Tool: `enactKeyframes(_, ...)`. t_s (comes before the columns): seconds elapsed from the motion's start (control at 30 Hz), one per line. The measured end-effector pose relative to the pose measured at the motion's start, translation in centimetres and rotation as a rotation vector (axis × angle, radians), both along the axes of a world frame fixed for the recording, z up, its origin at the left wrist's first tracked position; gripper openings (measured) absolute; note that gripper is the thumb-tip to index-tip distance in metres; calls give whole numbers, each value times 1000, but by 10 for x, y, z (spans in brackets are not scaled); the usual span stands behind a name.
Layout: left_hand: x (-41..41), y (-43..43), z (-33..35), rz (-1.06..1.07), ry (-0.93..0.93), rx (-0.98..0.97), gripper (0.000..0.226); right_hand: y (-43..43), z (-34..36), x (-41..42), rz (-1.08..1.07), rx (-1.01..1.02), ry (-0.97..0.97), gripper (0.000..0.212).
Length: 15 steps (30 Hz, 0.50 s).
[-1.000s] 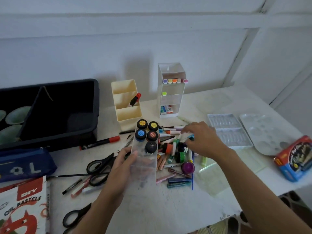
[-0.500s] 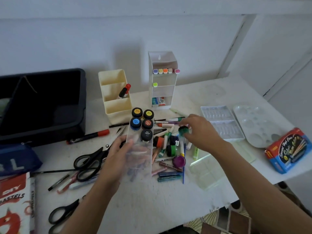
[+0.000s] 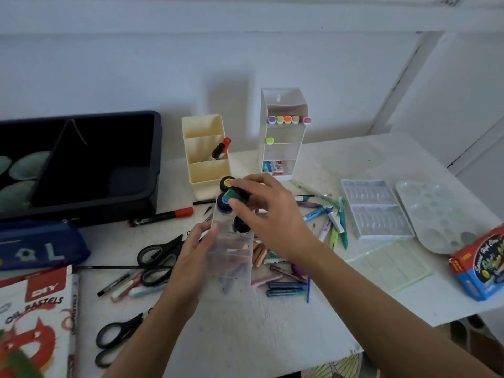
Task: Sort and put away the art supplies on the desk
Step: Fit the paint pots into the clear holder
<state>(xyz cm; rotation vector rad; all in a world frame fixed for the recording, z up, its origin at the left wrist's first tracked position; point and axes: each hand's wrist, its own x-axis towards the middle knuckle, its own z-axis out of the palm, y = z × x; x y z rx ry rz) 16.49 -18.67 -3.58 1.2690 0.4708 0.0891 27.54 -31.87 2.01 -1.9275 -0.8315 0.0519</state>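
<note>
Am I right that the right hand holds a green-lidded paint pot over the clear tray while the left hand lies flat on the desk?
Not quite: the head view shows the left hand gripping the clear tray, not lying flat; the rest holds.

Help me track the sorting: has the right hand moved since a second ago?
Yes. The right hand, pinching a green-lidded jar, went left from the marker pile to above the tray, near the cream organizer.

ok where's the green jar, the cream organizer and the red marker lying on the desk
green jar (image 3: 234, 194), head view, on its green lid
cream organizer (image 3: 208, 173), head view, on the front wall of its lowest pocket
red marker (image 3: 158, 218), head view, on the middle of its dark barrel
</note>
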Motion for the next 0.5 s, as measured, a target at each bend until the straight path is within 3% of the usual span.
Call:
enactKeyframes(0.2,-13,7,2,77,-29,67,49,23,-6,-13,81,-250,-468,33)
enactKeyframes(0.33,-20,13,3,116,-26,96,54,36,-15,-18,89,-267,-548,29)
enactKeyframes(0.5,-28,19,-1,145,-22,92,36,46,-27,-24,69,-209,-590,19)
